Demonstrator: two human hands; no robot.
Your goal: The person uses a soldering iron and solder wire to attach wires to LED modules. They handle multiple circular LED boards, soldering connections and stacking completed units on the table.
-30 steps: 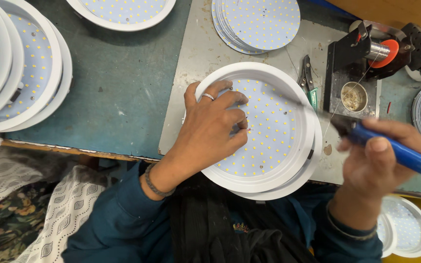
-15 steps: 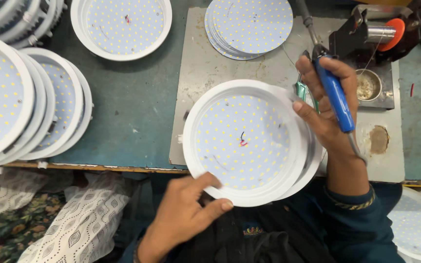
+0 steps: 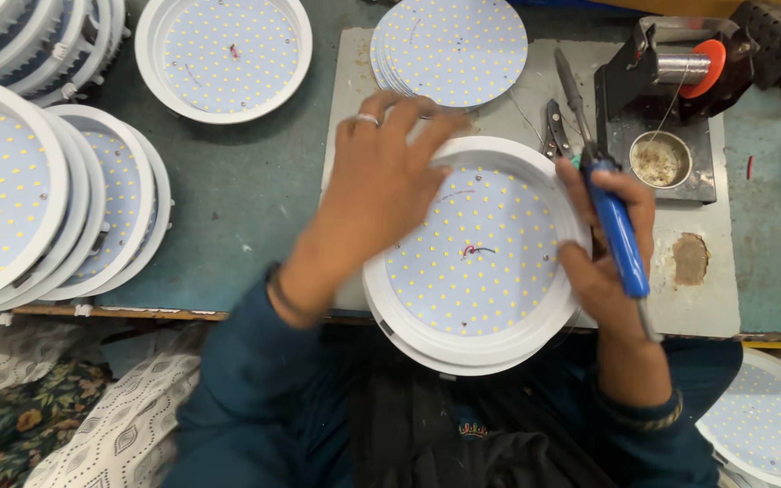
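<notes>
A round white lamp housing (image 3: pixel 474 271) with a dotted LED board inside lies on the grey work mat (image 3: pixel 707 298) in front of me; a short red and dark wire sits at its centre. My left hand (image 3: pixel 381 181), a ring on one finger, rests spread on the housing's upper left rim. My right hand (image 3: pixel 603 248) grips a blue-handled soldering iron (image 3: pixel 615 230) at the housing's right rim, its metal tip pointing away from me.
A stack of bare LED discs (image 3: pixel 452 45) lies at the back of the mat. A black solder stand with a red spool (image 3: pixel 671 81) and pliers (image 3: pixel 553 126) sit on the right. Finished housings are stacked at left (image 3: pixel 47 199), one (image 3: pixel 223 54) behind.
My left hand came up from below the table edge onto the housing's upper left rim. My right hand with the iron slid down along the right rim.
</notes>
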